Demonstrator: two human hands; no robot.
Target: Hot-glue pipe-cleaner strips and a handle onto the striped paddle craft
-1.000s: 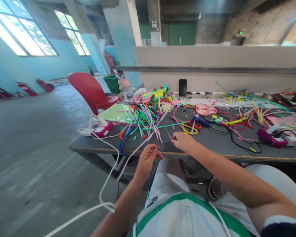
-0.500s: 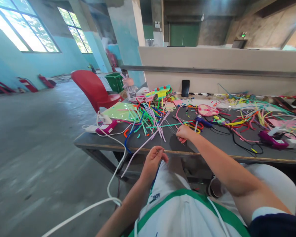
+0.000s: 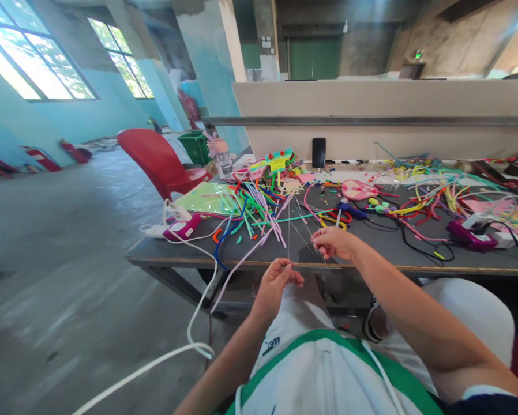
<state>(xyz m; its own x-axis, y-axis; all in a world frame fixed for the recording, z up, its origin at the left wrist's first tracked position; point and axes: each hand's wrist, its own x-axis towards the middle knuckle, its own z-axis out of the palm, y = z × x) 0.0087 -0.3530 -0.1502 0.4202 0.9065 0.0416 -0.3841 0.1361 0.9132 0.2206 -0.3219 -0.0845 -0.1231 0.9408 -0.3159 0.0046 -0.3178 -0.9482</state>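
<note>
Near the table's front edge, my left hand [image 3: 280,283] pinches the lower end of a thin wire [image 3: 289,233] that rises from its fingertips. To its right, my right hand [image 3: 331,242] is closed at the fingertips on several thin wires [image 3: 304,237] slanting up and left over the dark tabletop. Beyond the hands lies a loose heap of lilac and green fuzzy stems [image 3: 263,207]. A long teal stem [image 3: 291,219] crosses above the wires. Scissors with red and yellow handles [image 3: 337,219] and a blue glue gun [image 3: 352,211] lie behind my right hand.
A black phone [image 3: 318,153] leans on the back partition. Power strips [image 3: 183,227] with white cables sit at the table's left. A pink oval piece [image 3: 359,189] and more coloured stems [image 3: 440,207] spread rightward. A red chair [image 3: 155,161] stands beyond the left end.
A thin wire now stands up from my left hand's fingertips. More wires show, fanned out beside my right hand, which has shifted slightly right in view. The whole view has moved a little.
</note>
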